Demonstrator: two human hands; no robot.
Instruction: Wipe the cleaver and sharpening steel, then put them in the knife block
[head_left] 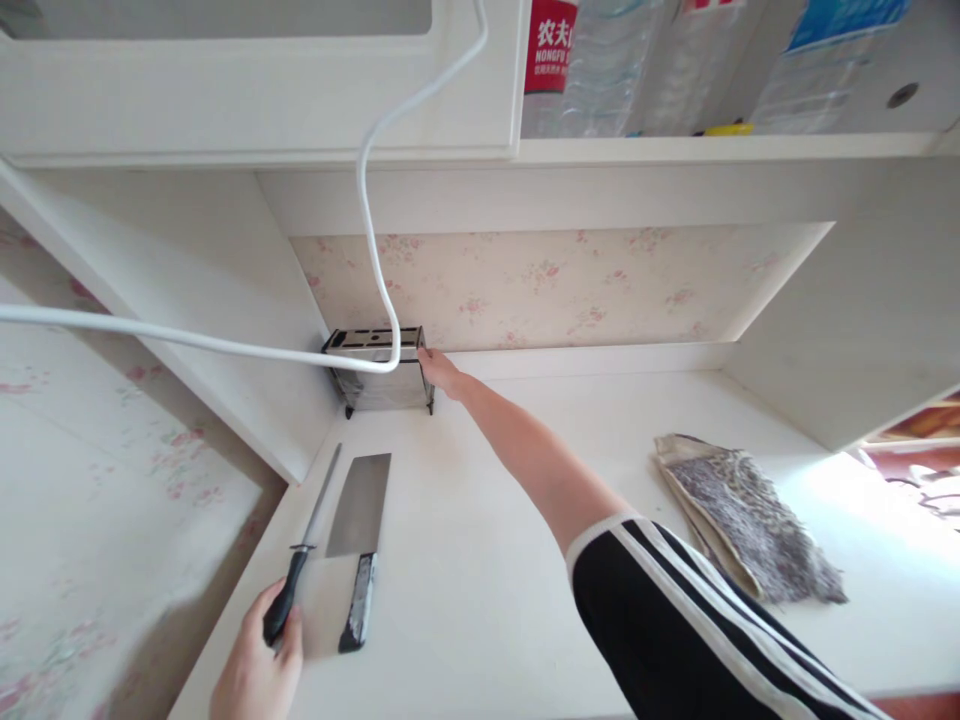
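Note:
My left hand [261,655] is closed around the black handle of a sharpening steel [319,505], whose rod points away from me over the counter. Just right of it a cleaver [361,510] with a wide blade and worn dark handle lies flat on the white counter. Farther back, my right hand [439,368] grips the right end of a metal knife holder [379,385] with slots on top, standing in the back left corner. The fingertips on its far side are hidden.
A folded grey fluffy cloth [750,520] lies on the counter [480,600] at the right. A white cable [375,200] hangs in front of the knife holder. Above, a shelf [712,150] holds several plastic bottles [607,70]. Side panels bound the niche.

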